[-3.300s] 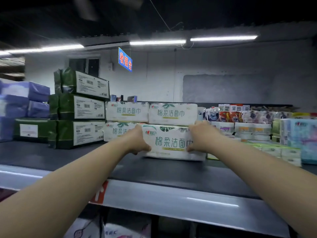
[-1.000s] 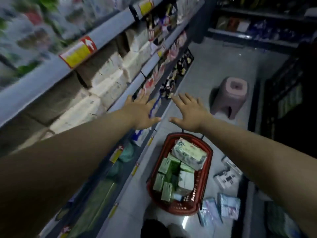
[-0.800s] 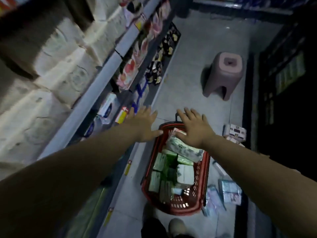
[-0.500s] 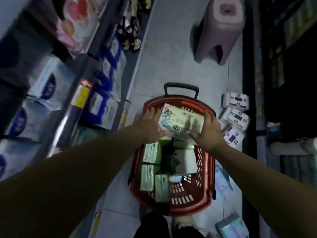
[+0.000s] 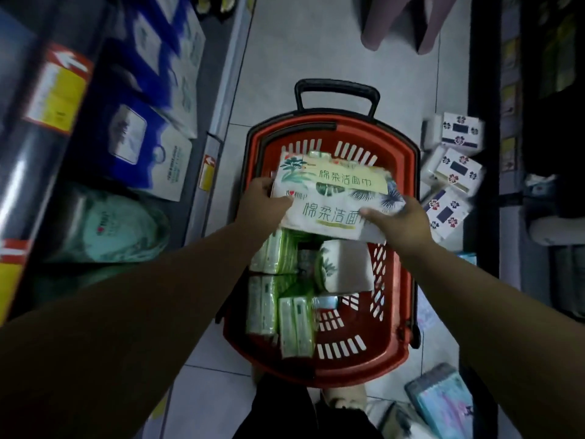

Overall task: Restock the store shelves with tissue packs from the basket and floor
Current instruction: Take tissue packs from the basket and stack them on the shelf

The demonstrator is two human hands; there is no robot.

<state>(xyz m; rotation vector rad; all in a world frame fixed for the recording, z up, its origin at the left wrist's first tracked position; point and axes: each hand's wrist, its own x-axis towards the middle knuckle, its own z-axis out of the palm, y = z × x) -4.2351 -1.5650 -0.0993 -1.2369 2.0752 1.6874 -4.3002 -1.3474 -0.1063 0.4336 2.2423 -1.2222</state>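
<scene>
Where the basket (image 5: 332, 117) sits, hands (image 5: 262, 205) (image 5: 403, 224) grip a tissue pack (image 5: 335, 198).

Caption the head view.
Left hand and right hand hold a white leaf-printed tissue pack over the red plastic basket.

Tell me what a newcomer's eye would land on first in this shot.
The white leaf-printed tissue pack stands out mid-frame, gripped at its ends by the left hand and right hand over the far end of the red basket on the aisle floor. Nearer in the basket lie green tissue packs, and flower-printed boxes are strewn on the floor to the basket's right.
</scene>
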